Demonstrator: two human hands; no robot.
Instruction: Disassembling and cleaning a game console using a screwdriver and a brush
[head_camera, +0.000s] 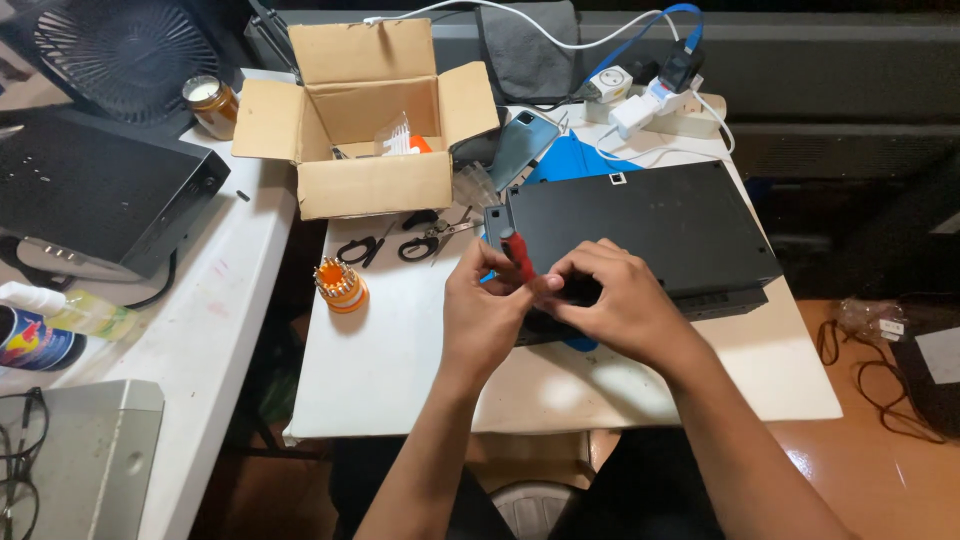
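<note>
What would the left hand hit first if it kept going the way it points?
The left hand points up and away, fingers on a red screwdriver. Straight on lies the black laptop, probably its near corner; depth is unclear.

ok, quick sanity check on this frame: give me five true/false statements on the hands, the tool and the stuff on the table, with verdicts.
1. Both hands meet at the front left corner of the black laptop. True.
2. The left hand is at a screwdriver with a blue handle. False: the screwdriver handle is red.
3. The cardboard box is sealed shut. False: its flaps stand open.
4. An orange bit holder stands on the white table, left of the hands. True.
5. The right hand holds the scissors. False: the scissors lie untouched behind the hands.
</note>
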